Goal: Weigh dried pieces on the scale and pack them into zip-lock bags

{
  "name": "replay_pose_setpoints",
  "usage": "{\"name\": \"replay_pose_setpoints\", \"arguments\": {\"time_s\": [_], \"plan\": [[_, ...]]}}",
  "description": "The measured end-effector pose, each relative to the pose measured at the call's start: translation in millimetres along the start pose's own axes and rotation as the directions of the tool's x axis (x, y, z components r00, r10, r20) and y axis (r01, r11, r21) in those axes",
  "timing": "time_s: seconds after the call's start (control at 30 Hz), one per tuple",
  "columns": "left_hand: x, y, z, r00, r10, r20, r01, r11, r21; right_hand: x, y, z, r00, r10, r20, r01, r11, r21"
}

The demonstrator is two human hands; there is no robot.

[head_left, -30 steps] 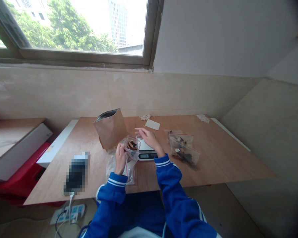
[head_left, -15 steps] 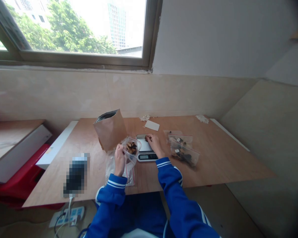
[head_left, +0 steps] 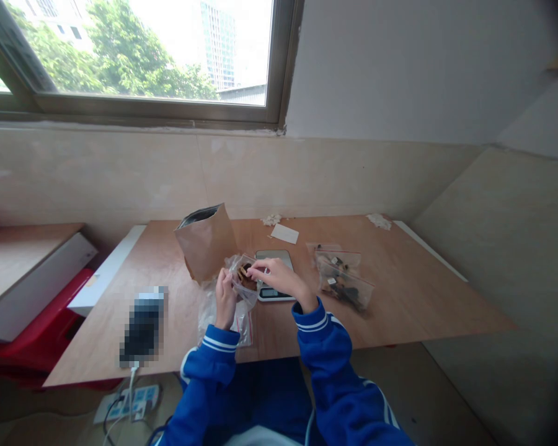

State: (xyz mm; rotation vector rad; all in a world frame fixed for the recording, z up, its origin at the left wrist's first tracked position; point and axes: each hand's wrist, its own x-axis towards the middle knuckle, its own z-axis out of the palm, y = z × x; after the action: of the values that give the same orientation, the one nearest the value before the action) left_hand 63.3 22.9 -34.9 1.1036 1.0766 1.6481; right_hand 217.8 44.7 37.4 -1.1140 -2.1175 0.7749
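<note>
My left hand (head_left: 225, 295) is closed on the edge of a clear zip bag (head_left: 248, 297), holding it up with its mouth open. Inside lie brown dried slices (head_left: 244, 274), whose exact kind I cannot tell. My right hand (head_left: 274, 275) reaches in from the right, its thumb and finger pinched at the slices in the bag mouth. Whatever is between those fingertips is too small to make out. Beneath the right hand is a kitchen scale (head_left: 275, 254) with a pale plate and a dark display, partly covered by the hand.
A brown paper pouch (head_left: 208, 243) stands open behind the left hand. Empty-looking clear bags (head_left: 209, 319) lie under it. Zip bags of dark dried pieces (head_left: 346, 288) lie right of the scale. A white card (head_left: 285, 233) is behind; a blurred phone (head_left: 143, 325) lies left.
My right hand has moved left and toward me, from the scale's plate to the mouth of the bag. The left hand still holds the bag in about the same place.
</note>
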Motion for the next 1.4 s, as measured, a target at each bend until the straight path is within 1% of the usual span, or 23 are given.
{"name": "replay_pose_setpoints", "arguments": {"time_s": [0.07, 0.13, 0.17, 0.2, 0.23, 0.3, 0.37, 0.43, 0.5, 0.6, 0.67, 0.7, 0.73, 0.83, 0.87, 0.9, 0.93, 1.0, 1.07, 1.13, 1.27, 1.33, 1.4], "plan": [[-1, 0, -1, 1.0, 0.016, 0.0, -0.016, 1.0, 0.007, -2, 3, 0, 0.992, -0.009, -0.128, 0.009, 1.0, -0.002], [-2, 0, -2, 0.999, 0.047, -0.003, -0.047, 0.999, 0.006, -6, 10, 2, 0.957, 0.021, -0.289, -0.011, 0.999, 0.034], [-2, 0, -2, 0.998, 0.064, -0.006, -0.064, 0.998, 0.005, -9, 14, 5, 0.942, 0.059, -0.33, -0.034, 0.996, 0.082], [-2, -1, -2, 0.997, 0.079, -0.011, -0.079, 0.997, 0.002, -14, 18, 8, 0.937, 0.11, -0.332, -0.064, 0.987, 0.148], [-3, -1, -2, 0.996, 0.09, -0.017, -0.09, 0.996, -0.005, -19, 21, 13, 0.94, 0.164, -0.298, -0.099, 0.97, 0.221], [-4, -1, -1, 0.994, 0.102, -0.026, -0.103, 0.994, -0.026, -29, 26, 24, 0.955, 0.241, -0.171, -0.172, 0.923, 0.343], [-5, 0, 1, 0.995, 0.102, -0.01, -0.102, 0.993, -0.053, -38, 27, 36, 0.962, 0.26, -0.082, -0.202, 0.881, 0.427], [-8, 2, 5, 0.996, 0.085, 0.028, -0.082, 0.994, -0.078, -42, 26, 47, 0.961, 0.252, -0.112, -0.169, 0.859, 0.483], [-12, 5, 10, 0.996, 0.056, 0.065, -0.051, 0.996, -0.079, -43, 25, 52, 0.944, 0.256, -0.209, -0.12, 0.854, 0.506], [-18, 12, 17, 0.989, 0.041, 0.143, -0.035, 0.999, -0.04, -44, 26, 51, 0.901, 0.261, -0.345, -0.067, 0.872, 0.486], [-20, 16, 19, 0.978, 0.057, 0.2, -0.056, 0.998, -0.011, -47, 27, 45, 0.877, 0.251, -0.41, -0.033, 0.882, 0.471], [-21, 17, 19, 0.977, 0.069, 0.203, -0.072, 0.997, 0.008, -49, 28, 41, 0.862, 0.251, -0.44, -0.02, 0.885, 0.466], [-20, 18, 19, 0.981, 0.08, 0.178, -0.087, 0.996, 0.031, -51, 28, 38, 0.848, 0.259, -0.463, -0.017, 0.886, 0.463], [-15, 18, 13, 0.994, 0.107, 0.015, -0.108, 0.984, 0.139, -60, 28, 29, 0.806, 0.291, -0.516, -0.044, 0.898, 0.437], [-13, 18, 10, 0.993, 0.114, -0.017, -0.109, 0.978, 0.18, -62, 28, 27, 0.799, 0.292, -0.526, -0.053, 0.905, 0.422], [-10, 19, 7, 0.993, 0.116, -0.022, -0.109, 0.971, 0.214, -64, 28, 26, 0.797, 0.289, -0.531, -0.059, 0.911, 0.407], [-7, 19, 5, 0.994, 0.109, 0.003, -0.106, 0.965, 0.238, -66, 28, 25, 0.795, 0.287, -0.534, -0.063, 0.916, 0.397], [-3, 20, 1, 0.994, 0.063, 0.087, -0.083, 0.964, 0.252, -68, 27, 24, 0.801, 0.284, -0.527, -0.066, 0.917, 0.393], [-2, 20, 0, 0.99, 0.015, 0.139, -0.048, 0.97, 0.239, -68, 24, 25, 0.817, 0.272, -0.509, -0.062, 0.918, 0.391], [-3, 19, 2, 0.99, -0.004, 0.144, -0.031, 0.971, 0.238, -67, 22, 27, 0.836, 0.251, -0.488, -0.055, 0.923, 0.38], [-9, 18, 7, 0.988, 0.015, 0.155, -0.056, 0.964, 0.262, -65, 19, 32, 0.863, 0.215, -0.457, -0.058, 0.941, 0.332], [-11, 18, 7, 0.99, 0.027, 0.14, -0.066, 0.957, 0.284, -66, 21, 34, 0.848, 0.211, -0.487, -0.064, 0.952, 0.3], [-11, 17, 7, 0.997, 0.05, 0.064, -0.068, 0.945, 0.321, -67, 28, 35, 0.788, 0.244, -0.565, -0.096, 0.956, 0.279]]}}
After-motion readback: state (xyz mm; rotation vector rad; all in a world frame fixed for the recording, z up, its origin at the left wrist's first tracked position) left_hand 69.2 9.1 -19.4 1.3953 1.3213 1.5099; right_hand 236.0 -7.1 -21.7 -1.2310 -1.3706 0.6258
